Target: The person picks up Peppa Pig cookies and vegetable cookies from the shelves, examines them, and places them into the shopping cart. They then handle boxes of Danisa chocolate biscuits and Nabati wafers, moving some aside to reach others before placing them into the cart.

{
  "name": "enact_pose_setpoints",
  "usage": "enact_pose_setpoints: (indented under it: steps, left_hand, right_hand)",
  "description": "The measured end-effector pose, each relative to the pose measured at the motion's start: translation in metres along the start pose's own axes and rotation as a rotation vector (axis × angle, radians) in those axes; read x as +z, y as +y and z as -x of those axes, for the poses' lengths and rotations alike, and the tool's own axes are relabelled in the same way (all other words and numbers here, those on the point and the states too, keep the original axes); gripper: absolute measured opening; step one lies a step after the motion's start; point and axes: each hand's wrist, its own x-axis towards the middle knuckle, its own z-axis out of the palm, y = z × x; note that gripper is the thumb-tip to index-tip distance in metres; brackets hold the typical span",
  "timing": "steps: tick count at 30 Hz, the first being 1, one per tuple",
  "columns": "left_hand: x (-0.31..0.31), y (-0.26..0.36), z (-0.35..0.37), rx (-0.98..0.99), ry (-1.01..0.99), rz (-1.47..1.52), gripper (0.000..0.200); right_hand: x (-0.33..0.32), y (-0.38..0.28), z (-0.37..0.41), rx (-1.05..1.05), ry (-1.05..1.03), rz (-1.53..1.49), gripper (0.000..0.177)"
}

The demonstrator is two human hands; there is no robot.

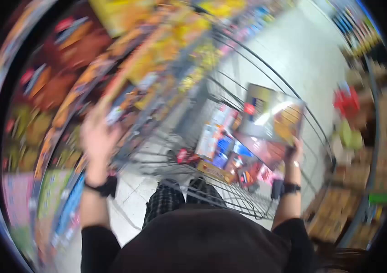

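Over the shopping cart (266,204), my right hand (293,152) grips the lower right edge of a flat, shiny grey package (271,111). Its front carries a red label and a golden-brown food picture; blur hides the words. On the left, my left hand (97,134) is raised in front of the shelves, motion-blurred, its thumb and fingers apart and nothing visible in it. Below the package, the cart holds several packaged goods, among them a white and orange box (209,136), a blue packet (223,150) and a pinkish packet (264,150).
Store shelves (66,109) packed with colourful goods run along the left, beside the cart. To the right stand cardboard boxes (339,204) on a rack, with a red item (346,100) on that side. Pale floor (312,45) stretches ahead between them.
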Motion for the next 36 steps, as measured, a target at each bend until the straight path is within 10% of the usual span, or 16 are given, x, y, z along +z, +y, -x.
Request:
enact_pose_setpoints:
  steps: [4, 10, 13, 22, 36]
  left_hand:
    - [0.009, -0.017, 0.013, 0.123, 0.304, 0.507, 0.04]
    - [-0.078, -0.046, 0.092, 0.053, -0.286, 1.778, 0.072]
    - [-0.093, -0.066, 0.113, 0.134, -0.07, 1.362, 0.07]
    - [-0.008, -0.129, 0.195, -0.579, -0.342, 1.845, 0.035]
    - [-0.046, -0.216, 0.19, -0.548, 0.105, 1.835, 0.053]
  right_hand:
    - [0.097, -0.065, 0.057, 0.091, -0.306, -0.261, 0.061]
    - [0.236, -0.06, 0.17, -0.077, -0.711, -0.228, 0.062]
    - [0.314, -0.048, 0.225, -0.195, -0.829, -0.147, 0.071]
    - [0.372, 0.019, 0.268, 0.096, -1.037, 0.047, 0.038]
    - [0.356, 0.052, 0.291, -0.237, -0.749, 0.468, 0.017]
